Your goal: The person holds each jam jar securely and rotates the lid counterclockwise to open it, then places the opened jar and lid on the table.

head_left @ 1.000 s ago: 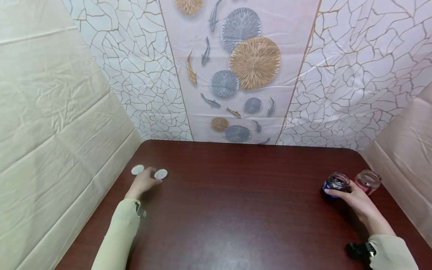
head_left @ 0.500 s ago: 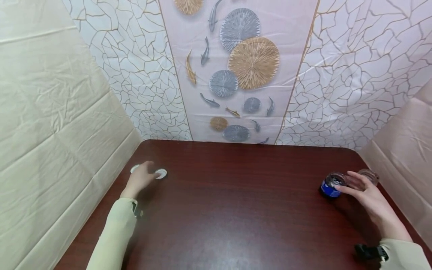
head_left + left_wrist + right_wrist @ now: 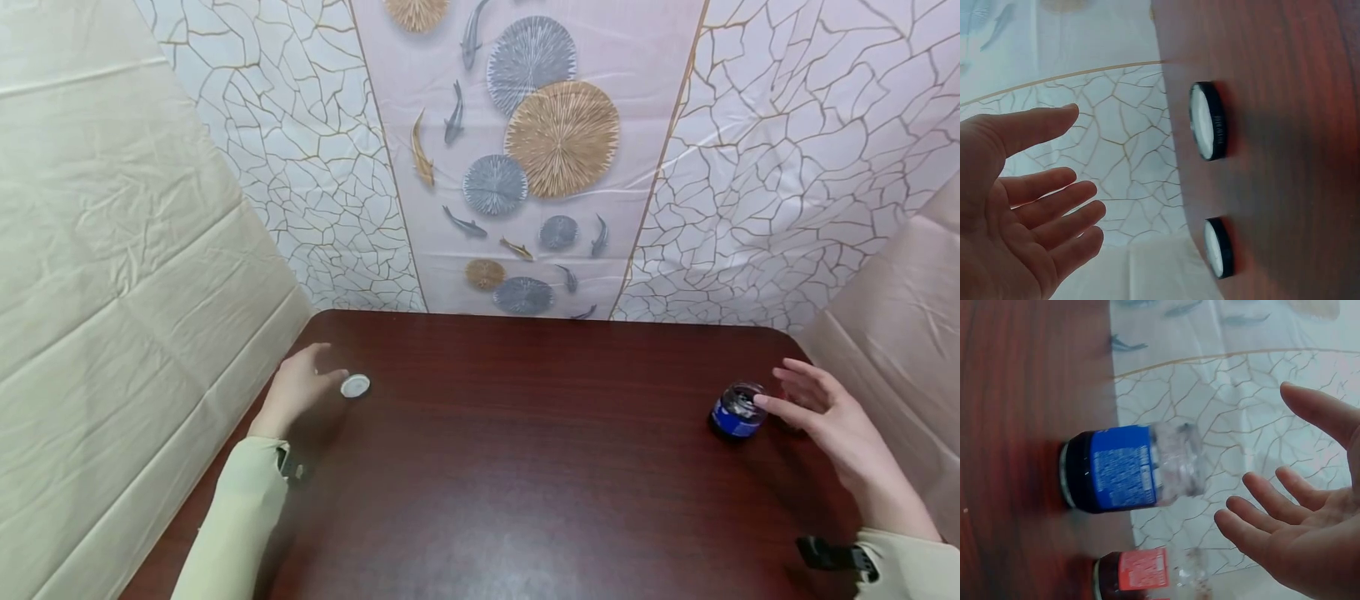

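My left hand point(image 3: 297, 388) hovers above the table's far left with its fingers apart and holds nothing. Below it lie two dark-rimmed jar lids with their white insides up: the nearer lid point(image 3: 1209, 121) and the farther lid point(image 3: 1219, 249). In the head view only one lid point(image 3: 355, 386) shows; the hand covers the other. On the right, my right hand point(image 3: 843, 429) is in the air, fingers spread, beside a lidless glass jar with a blue label point(image 3: 1124, 467). A second lidless jar, red-labelled point(image 3: 1143, 570), stands close by, mostly hidden by that hand in the head view.
A dark red-brown table point(image 3: 510, 433) spans the space between the hands. Patterned cloth point(image 3: 525, 167) hangs behind it. Plain cream cloth walls flank the left side point(image 3: 135, 275) and the right side point(image 3: 907, 333).
My right hand has let go of the blue-labelled jar and moved right and up, leaving it standing. My left hand has lifted away from the lids, up and to the left.
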The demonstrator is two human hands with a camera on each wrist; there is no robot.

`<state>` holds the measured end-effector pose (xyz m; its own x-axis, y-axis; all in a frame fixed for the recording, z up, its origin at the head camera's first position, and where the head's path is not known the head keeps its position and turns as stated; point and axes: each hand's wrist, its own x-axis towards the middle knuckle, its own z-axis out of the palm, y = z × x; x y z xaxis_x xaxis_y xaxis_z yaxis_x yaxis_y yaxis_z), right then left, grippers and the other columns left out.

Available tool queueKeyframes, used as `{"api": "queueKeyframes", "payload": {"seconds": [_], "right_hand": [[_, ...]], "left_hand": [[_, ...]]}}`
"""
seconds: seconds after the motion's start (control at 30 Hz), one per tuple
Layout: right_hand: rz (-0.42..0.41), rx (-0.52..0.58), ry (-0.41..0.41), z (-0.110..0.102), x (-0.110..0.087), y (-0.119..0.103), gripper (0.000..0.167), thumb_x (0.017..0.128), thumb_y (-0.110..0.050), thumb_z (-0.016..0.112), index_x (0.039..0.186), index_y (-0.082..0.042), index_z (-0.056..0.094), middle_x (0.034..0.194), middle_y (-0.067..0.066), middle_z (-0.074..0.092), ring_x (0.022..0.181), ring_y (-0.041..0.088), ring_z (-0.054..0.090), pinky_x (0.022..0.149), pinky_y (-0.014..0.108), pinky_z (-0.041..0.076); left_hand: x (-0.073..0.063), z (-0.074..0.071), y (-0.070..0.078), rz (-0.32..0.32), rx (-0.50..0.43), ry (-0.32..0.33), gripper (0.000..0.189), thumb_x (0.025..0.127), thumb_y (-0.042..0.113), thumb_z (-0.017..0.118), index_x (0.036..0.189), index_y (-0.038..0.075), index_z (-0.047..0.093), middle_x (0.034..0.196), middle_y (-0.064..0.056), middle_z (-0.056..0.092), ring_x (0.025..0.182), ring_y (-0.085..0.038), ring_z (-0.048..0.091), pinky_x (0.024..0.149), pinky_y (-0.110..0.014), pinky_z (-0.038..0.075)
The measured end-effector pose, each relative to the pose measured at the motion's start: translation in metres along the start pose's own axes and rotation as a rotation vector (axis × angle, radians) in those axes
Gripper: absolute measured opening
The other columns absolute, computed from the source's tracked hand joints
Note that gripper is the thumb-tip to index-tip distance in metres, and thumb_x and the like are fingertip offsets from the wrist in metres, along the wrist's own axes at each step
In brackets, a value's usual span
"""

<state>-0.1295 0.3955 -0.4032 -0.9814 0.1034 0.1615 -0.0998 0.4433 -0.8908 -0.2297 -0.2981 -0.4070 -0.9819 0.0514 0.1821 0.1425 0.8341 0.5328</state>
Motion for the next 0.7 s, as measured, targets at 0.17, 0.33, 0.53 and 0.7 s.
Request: {"api": "queueKeyframes", "payload": {"seconds": [0.17,0.33,0.53,0.7], "right_hand": [[-0.003,0.021,0.033,0.0,-0.002,-0.014,0.06,0.098,-0.014,0.067,0.14,-0.045,0.039,0.125,-0.03,0.049,0.11,-0.017,0.044,0.084,0.002,0.034],[-0.037,0.13,0.082,0.005,-0.001,-0.029,0.055,0.097,-0.008,0.067,0.137,-0.039,0.048,0.122,-0.028,0.055,0.107,-0.016,0.049,0.084,0.002,0.035],[-0.067,0.283,0.181,0.016,0.006,-0.043,0.046,0.094,-0.004,0.07,0.13,-0.03,0.058,0.118,-0.023,0.061,0.108,-0.013,0.053,0.081,0.002,0.039],[-0.059,0.118,0.224,0.031,0.017,-0.054,0.051,0.095,-0.015,0.072,0.142,-0.024,0.054,0.129,-0.018,0.058,0.117,-0.009,0.052,0.08,0.003,0.042]], "left_hand": [[0.0,-0.007,0.009,0.006,-0.006,0.021,0.064,0.095,0.027,0.069,0.144,-0.006,0.046,0.14,-0.026,0.054,0.118,-0.043,0.058,0.1,-0.058,0.044],[0.005,-0.008,0.018,0.018,-0.011,0.031,0.062,0.097,0.029,0.066,0.144,-0.006,0.046,0.142,-0.026,0.053,0.132,-0.044,0.048,0.108,-0.058,0.039],[0.013,0.001,0.024,0.035,-0.025,0.071,0.059,0.099,0.033,0.064,0.143,-0.003,0.049,0.141,-0.024,0.054,0.133,-0.041,0.048,0.109,-0.057,0.038],[0.022,0.008,0.04,0.059,-0.038,0.092,0.059,0.098,0.034,0.065,0.143,-0.001,0.05,0.143,-0.023,0.054,0.134,-0.04,0.048,0.109,-0.056,0.039]]}}
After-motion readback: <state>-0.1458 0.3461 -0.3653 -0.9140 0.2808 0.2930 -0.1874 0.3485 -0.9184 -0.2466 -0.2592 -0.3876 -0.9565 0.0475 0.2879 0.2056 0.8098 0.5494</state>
